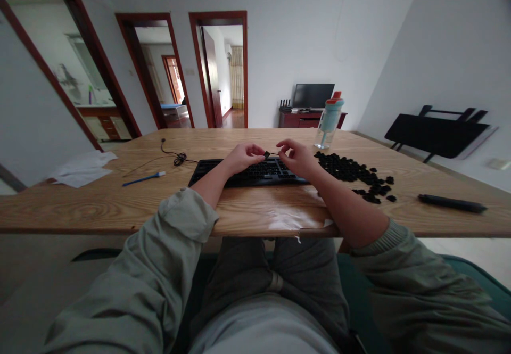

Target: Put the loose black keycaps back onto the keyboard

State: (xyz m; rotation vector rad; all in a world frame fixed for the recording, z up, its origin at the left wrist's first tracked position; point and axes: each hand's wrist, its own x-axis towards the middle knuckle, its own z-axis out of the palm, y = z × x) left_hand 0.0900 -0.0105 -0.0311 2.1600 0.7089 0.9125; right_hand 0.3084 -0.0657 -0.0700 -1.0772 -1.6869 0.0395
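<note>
A black keyboard lies on the wooden table in front of me, its keys partly covered by my hands. Between the thumb and fingers of my left hand, above the keyboard, is a small dark keycap. My right hand pinches a thin dark stick that points left toward the keycap. Whether its tip touches the keycap I cannot tell. Just right of the keyboard lies a spread pile of black keycaps, partly behind my right forearm.
Left of the keyboard lie a coiled cable, a blue brush and white tissues. A water bottle stands behind the keycaps. A black elongated object lies at the right. The table's front edge is close to my lap.
</note>
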